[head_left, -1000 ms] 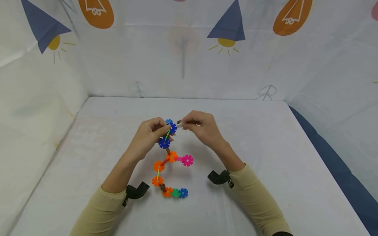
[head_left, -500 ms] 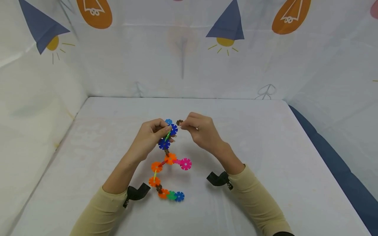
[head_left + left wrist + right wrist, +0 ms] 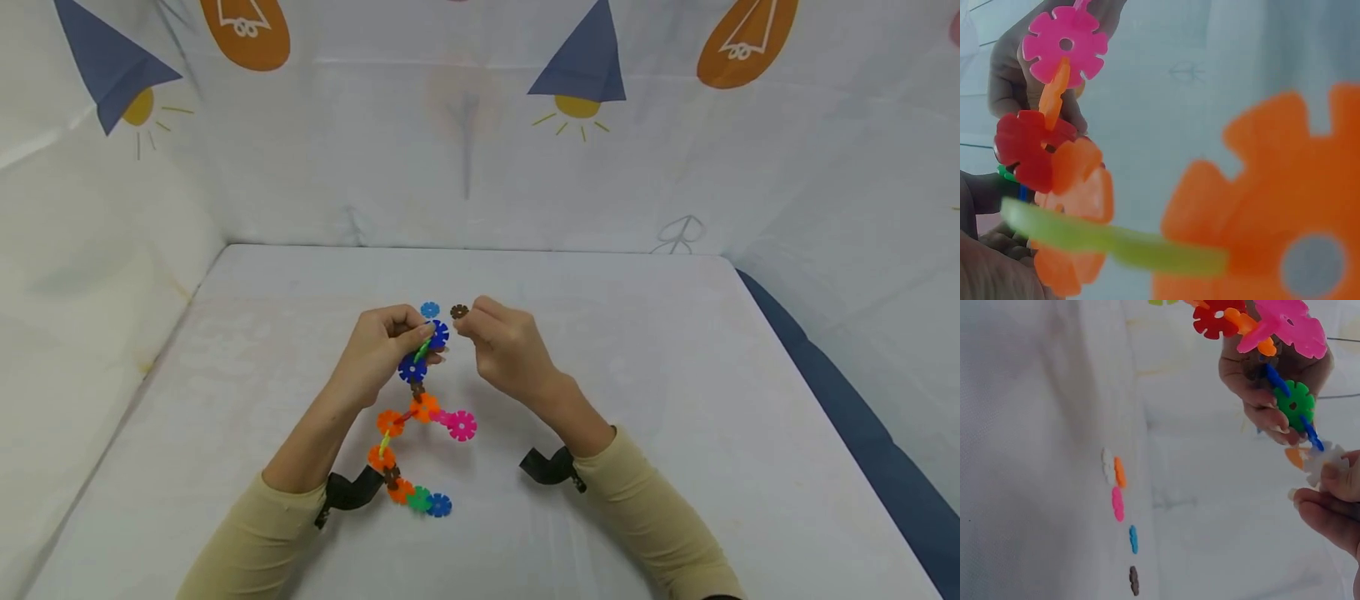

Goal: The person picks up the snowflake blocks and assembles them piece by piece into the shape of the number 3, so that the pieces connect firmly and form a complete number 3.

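Observation:
A chain of interlocking flower-shaped plastic discs hangs from my left hand (image 3: 375, 354). Thumb and fingers grip its upper end, by the dark blue discs (image 3: 412, 368) and a green disc (image 3: 1294, 405). Lower down come orange discs (image 3: 425, 407), a pink disc (image 3: 461, 426) on a side branch, and a green disc (image 3: 420, 500) with a blue disc (image 3: 439, 505) at the tail. My right hand (image 3: 513, 350) pinches a white disc (image 3: 1321, 464) between thumb and finger, against the edge of the top blue disc. How deep their slots engage, I cannot tell.
Loose discs lie on the white table (image 3: 637, 333) beyond my hands: light blue (image 3: 430, 309), brown (image 3: 459, 312), and in the right wrist view pink (image 3: 1117, 504), orange (image 3: 1120, 472) and white (image 3: 1108, 465). White printed cloth surrounds the table's back and left.
The chain's lower end has swung left, toward my left wrist. My right hand has turned and dropped slightly, leaving the brown disc in fuller view. The left hand keeps its grip.

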Motion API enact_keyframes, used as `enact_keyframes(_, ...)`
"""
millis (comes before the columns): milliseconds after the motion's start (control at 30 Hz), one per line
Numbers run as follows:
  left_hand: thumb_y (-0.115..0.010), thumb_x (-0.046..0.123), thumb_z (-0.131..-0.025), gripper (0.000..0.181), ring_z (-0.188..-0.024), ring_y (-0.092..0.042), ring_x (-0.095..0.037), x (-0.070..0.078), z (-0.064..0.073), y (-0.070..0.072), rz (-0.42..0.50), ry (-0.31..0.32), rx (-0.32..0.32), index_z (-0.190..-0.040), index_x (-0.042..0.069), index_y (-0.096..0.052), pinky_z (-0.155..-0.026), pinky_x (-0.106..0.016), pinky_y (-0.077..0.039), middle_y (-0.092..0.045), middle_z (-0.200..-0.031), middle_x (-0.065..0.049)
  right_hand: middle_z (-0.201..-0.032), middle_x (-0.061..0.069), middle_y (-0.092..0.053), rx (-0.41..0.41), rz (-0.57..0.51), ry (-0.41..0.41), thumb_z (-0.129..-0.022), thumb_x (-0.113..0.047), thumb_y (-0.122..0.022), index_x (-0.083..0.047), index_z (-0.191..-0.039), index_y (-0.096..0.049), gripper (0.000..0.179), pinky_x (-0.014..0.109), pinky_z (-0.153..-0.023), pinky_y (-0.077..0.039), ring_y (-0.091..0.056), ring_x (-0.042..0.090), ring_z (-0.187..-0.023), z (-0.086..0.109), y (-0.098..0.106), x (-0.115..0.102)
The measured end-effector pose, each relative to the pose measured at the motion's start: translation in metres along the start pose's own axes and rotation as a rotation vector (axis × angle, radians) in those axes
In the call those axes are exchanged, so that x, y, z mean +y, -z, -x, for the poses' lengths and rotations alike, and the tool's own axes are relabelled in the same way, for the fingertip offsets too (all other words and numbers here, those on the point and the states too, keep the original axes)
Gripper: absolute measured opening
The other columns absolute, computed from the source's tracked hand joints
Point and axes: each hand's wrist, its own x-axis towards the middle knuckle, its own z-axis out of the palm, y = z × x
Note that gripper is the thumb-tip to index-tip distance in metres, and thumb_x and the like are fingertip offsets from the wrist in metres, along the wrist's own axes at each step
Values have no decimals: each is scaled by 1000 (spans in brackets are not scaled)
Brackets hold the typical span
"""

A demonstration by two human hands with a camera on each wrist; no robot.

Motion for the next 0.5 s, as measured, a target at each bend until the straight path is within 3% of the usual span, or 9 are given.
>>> enact_keyframes(200,-57,13,-101,21,-67,-73,-17,-2,-1,-2,24,-6,10,-92,-6,-59,-68,-32,-62,-70,-80,-5,-71,6,-55,12,47,26,-85,11,-66,-2,-80,-61,15,15,-57,-52,-54,14,-54,2,-5,-2)
enact_keyframes(500,-57,16,-101,22,-68,-73,-18,-3,-3,-1,-1,-8,2,-92,-4,-59,-65,-30,-61,-70,-81,-6,-74,6,-57,0,33,21,-85,12,-66,-2,-81,-62,15,16,-60,-54,-61,14,-59,3,-6,0)
